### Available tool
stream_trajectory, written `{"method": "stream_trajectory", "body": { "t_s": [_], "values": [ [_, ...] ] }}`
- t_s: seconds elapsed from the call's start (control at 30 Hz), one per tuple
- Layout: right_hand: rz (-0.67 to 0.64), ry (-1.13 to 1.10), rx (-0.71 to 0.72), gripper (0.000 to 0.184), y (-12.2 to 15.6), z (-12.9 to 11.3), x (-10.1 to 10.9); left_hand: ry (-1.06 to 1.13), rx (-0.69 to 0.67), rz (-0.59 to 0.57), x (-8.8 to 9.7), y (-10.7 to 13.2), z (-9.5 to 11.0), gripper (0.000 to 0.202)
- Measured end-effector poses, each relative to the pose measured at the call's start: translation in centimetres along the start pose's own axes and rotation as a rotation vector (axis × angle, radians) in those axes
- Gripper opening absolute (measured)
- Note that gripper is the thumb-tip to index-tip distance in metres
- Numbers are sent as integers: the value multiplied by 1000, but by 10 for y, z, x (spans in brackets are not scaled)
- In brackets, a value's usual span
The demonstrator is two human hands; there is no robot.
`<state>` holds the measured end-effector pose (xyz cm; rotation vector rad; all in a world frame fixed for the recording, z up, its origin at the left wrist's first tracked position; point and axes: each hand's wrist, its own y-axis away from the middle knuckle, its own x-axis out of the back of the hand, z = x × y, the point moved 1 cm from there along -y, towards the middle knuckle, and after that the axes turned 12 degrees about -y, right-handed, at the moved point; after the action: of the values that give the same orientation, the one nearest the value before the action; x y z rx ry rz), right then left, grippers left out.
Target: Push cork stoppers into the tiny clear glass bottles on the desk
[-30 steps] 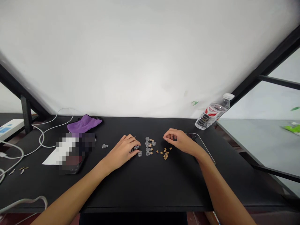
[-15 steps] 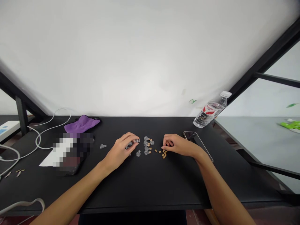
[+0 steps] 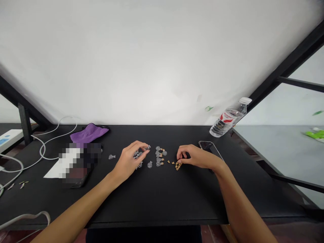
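Observation:
My left hand (image 3: 129, 158) hovers over a cluster of tiny clear glass bottles (image 3: 138, 156) on the black table (image 3: 162, 199), with a small glass bottle (image 3: 147, 147) at its fingertips. Several corked glass bottles (image 3: 159, 155) stand in a group between my hands. One loose bottle (image 3: 150, 164) lies just beyond my left fingers. My right hand (image 3: 194, 157) is curled, its fingertips touching a small heap of cork stoppers (image 3: 178, 165). The fingers hide whether a cork is pinched.
A lone glass bottle (image 3: 111, 157) lies left of my left hand. Beyond it are a purple cloth (image 3: 89, 133), a pixelated patch (image 3: 78, 162) and white cables (image 3: 43, 145). A phone (image 3: 209, 146) and a plastic water bottle (image 3: 227, 118) are at the right.
My left hand has drawn back and lifted a little, with the small bottle at its fingertips. My right fingers stay at the cork heap, which has shifted slightly.

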<state>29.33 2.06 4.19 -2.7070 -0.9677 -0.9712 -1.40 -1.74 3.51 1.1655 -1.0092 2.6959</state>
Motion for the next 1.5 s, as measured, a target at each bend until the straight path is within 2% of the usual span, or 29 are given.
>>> {"method": "stream_trajectory", "body": {
  "t_s": [0.17, 0.33, 0.43, 0.57, 0.67, 0.9, 1.07, 1.27, 1.5],
  "values": [
    [-5, -8, 15, 14, 2, -2, 2, -3, 20, 21, 1, 0, 1, 9],
    [185, -91, 126, 24, 0, -17, 1, 53, 54, 29, 2, -1, 6, 9],
    [274, -229, 193, 26, -5, -28, -10, 149, 131, -3, -1, 0, 9, 9],
    [263, -454, 253, 26, -15, -38, -32, 294, 195, -83, -6, 2, 13, 11],
    [258, -536, 286, 24, -21, -42, -47, 345, 208, -121, -9, 3, 14, 13],
    [294, -516, 313, 18, -25, -43, -59, 355, 159, -138, -8, 3, 12, 12],
    [322, -504, 328, 16, -24, -43, -58, 371, 108, -129, -9, 3, 10, 12],
    [300, -460, 347, 10, -23, -43, -56, 400, 120, -124, -11, 3, 9, 10],
    [333, -458, 394, 8, -22, -45, -56, 430, 124, -119, -11, 3, 9, 10]
  ]
}}
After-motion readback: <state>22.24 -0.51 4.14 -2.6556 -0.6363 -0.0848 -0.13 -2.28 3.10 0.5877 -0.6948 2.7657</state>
